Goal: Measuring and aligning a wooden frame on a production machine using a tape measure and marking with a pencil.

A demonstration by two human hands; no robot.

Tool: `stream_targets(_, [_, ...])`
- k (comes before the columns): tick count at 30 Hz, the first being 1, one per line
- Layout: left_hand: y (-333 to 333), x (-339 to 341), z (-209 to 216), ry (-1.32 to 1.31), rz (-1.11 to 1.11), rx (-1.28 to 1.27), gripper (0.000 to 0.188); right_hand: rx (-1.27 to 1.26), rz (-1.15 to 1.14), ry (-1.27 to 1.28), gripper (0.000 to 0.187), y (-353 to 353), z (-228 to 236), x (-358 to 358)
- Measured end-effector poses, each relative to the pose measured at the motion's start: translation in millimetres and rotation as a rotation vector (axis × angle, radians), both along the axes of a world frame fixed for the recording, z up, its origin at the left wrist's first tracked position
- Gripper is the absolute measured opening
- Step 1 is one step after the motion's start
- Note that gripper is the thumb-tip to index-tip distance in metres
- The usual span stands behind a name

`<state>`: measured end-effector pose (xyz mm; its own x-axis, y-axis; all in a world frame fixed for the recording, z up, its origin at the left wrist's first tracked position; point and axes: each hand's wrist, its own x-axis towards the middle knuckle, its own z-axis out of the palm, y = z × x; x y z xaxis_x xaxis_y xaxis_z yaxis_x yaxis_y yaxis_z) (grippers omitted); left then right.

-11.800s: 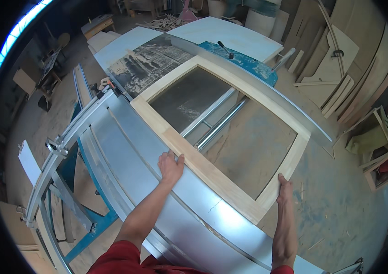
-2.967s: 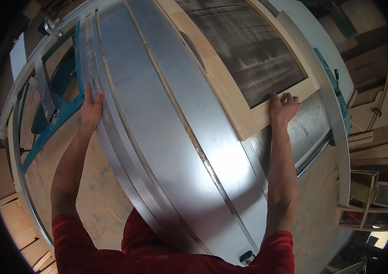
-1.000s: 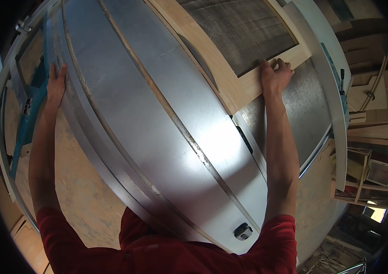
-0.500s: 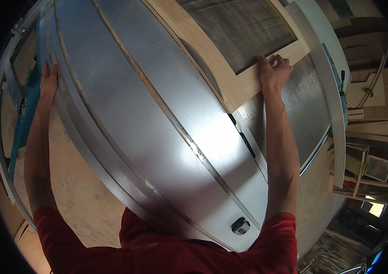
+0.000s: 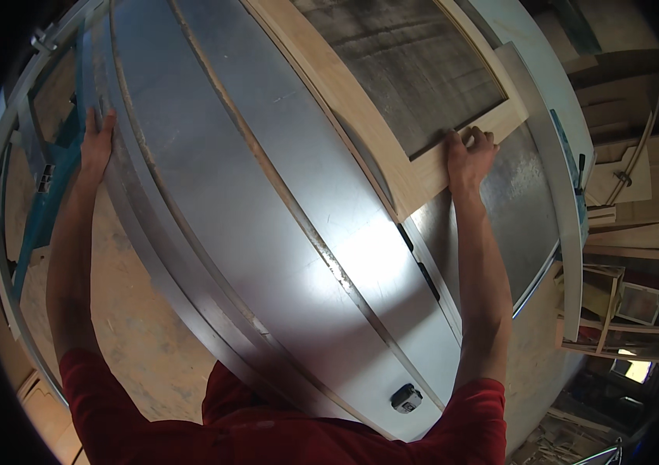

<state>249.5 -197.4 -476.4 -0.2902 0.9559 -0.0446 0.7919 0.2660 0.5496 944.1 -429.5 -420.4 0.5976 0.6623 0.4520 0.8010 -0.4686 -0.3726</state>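
Shifted the left hand [image 5: 97,149] from beside the frame [image 5: 335,85] to the outer left edge of the table [image 5: 221,186] since about twelve seconds ago; brought the frame, too, from over open floor to over a dark plate [image 5: 514,186]. Gripping the frame's near end rail with the right hand [image 5: 472,164], with fingers bent over its wood. Resting the left hand on the table edge, with two digits pointing forward and the others hidden; cannot tell whether closed around it. Reaching with both bare forearms out of red sleeves [image 5: 108,403]. Holding the frame flat at upper centre, slanting over the table's right side and the plate, with its far end out of view. Lower down on the table, near the right forearm, a small black gadget [image 5: 406,398]. Beyond the plate, a long pale fence [image 5: 572,271], then a black lever [image 5: 580,172]. Past the left hand, a blue-green beam [image 5: 41,213] above the floor [image 5: 124,279]. Far right, wood panels [image 5: 643,186].
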Motion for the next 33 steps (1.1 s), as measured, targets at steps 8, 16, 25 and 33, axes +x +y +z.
stream_targets(8, [7, -16, 43, -0.126, -0.014, 0.054, 0.099, -0.021, 0.107, -0.063, 0.052, 40, 31, -30])
stream_targets(16, [58, -35, 38, -0.11, -0.144, 0.287, 0.089, 0.007, 0.234, -0.043, 0.053, 64, 66, -27])
stream_targets(25, [51, -27, 67, -0.155, -0.148, 0.207, 0.084, 0.009, 0.102, 0.134, 0.064, 90, 98, 27])
stream_targets(33, [59, -25, 74, -0.17, -0.166, 0.257, 0.086, 0.037, 0.26, -0.059, 0.056, 183, 100, 24])
